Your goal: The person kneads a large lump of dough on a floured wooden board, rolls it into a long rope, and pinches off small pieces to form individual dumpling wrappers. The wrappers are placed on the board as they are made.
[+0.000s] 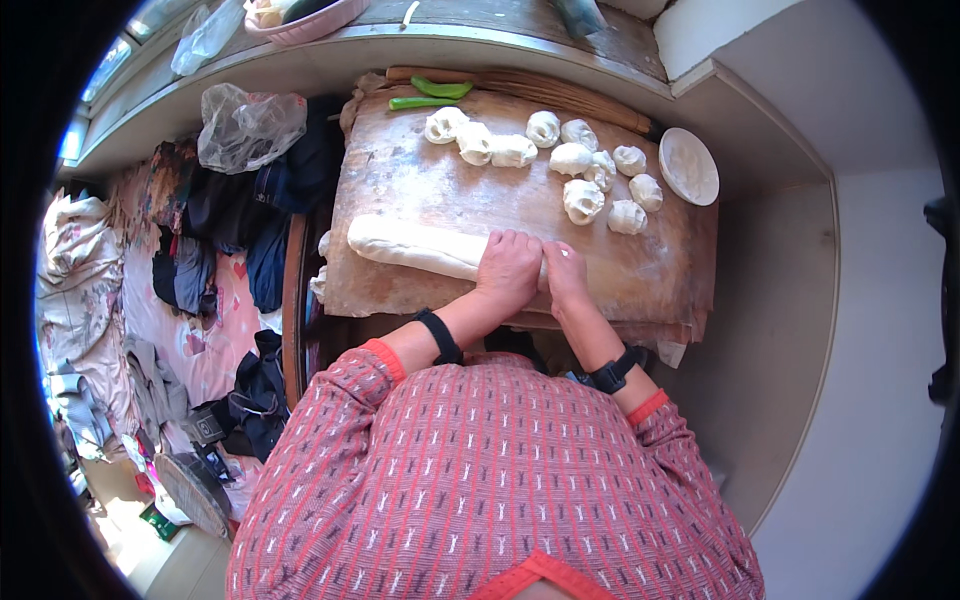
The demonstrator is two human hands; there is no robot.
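A thick white roll of dough [420,244] lies along the front of a floured wooden board [450,187]. My left hand [510,264] is closed around the roll near its right end. Right beside it, my right hand [564,274] grips the end of the same roll, and the two hands touch or nearly touch. What the fingers do underneath is hidden. Several torn lumps of dough [583,201] sit apart and in clusters on the back and right of the board.
Two green peppers [431,94] lie at the board's back left, before a bundle of thin sticks [540,86]. A white bowl [688,166] with flour stands at the right corner. A ledge holds a pink basket [307,26]. Left is a bed [217,337] with clothes.
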